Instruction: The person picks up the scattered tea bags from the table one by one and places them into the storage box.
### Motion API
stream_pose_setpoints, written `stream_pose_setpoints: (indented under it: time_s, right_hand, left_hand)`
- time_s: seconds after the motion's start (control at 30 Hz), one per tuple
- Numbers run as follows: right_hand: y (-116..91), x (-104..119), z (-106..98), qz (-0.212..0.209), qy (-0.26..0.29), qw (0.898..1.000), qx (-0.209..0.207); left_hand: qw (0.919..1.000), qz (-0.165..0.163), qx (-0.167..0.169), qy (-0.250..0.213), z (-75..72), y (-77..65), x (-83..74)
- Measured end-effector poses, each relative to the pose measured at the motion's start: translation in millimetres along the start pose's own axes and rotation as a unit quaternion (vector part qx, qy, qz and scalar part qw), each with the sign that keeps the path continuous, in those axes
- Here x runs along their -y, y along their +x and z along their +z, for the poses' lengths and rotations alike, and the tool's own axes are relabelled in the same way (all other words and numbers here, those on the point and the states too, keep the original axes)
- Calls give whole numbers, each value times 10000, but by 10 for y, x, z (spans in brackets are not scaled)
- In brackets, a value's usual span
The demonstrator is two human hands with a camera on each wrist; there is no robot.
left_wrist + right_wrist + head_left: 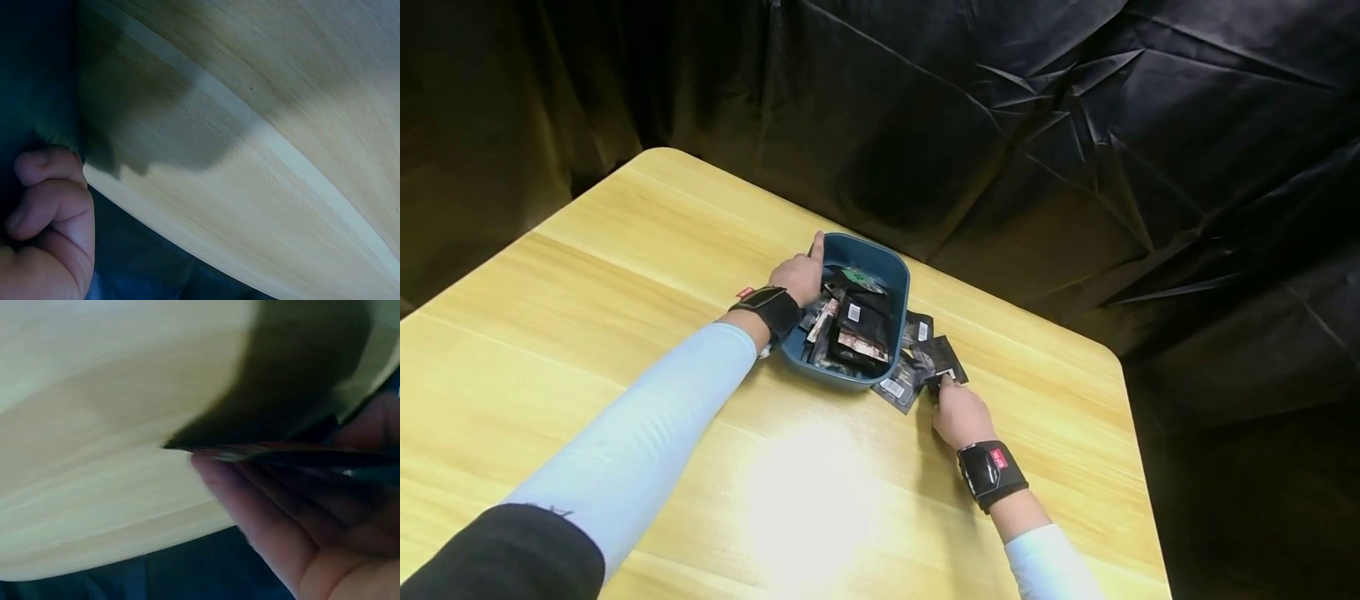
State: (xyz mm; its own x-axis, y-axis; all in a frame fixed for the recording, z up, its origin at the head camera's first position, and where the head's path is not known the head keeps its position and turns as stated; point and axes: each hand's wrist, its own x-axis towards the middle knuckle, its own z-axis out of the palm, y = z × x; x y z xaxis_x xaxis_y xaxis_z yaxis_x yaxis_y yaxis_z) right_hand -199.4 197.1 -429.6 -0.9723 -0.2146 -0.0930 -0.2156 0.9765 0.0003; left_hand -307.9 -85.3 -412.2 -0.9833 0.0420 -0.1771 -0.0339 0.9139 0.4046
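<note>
A dark blue plastic bin (842,383) stands on the table, filled with flat black packets (865,317), some showing barcodes. My left hand (797,277) grips its left rim, one finger lying along the edge. In the left wrist view curled fingers (59,194) show against the bin's dark side. To the right of the bin my right hand (964,414) pinches a black packet (942,357), thumb on top. The right wrist view shows that packet edge-on, with fingers (250,519) under it. Other black packets (901,387) lie beside the bin, partly overlapping.
The light wooden table (625,275) has rounded corners and a bright glare spot near its middle. A black curtain (1000,150) hangs behind the far edge. Inside the bin a green-marked packet (861,279) lies near the far end.
</note>
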Motion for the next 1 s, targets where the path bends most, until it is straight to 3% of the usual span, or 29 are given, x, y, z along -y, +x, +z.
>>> stream_pose_setpoints:
  time_s: [0.1,0.23,0.37,0.5,0.8,1.0]
  right_hand:
    - [-9,-25,-73,12,-73,9989,-461]
    - [31,25,-361,-155,37,9944,-1044]
    - [110,228,-631,-589,116,9838,-1687]
    - [187,460,-766,-1166,91,9701,-2126]
    - [406,835,-731,-2127,-400,9428,-2536]
    - [485,1005,-633,-2381,-595,9359,-2526]
  left_hand:
    - [10000,17,12,-16,0,12,5]
    - [10000,51,38,-36,-31,4,17]
    - [9998,51,176,-42,-57,4,61]
    - [9993,67,352,-52,-60,31,99]
    - [9964,217,757,-321,-66,86,136]
    - [9958,93,821,-383,-32,96,153]
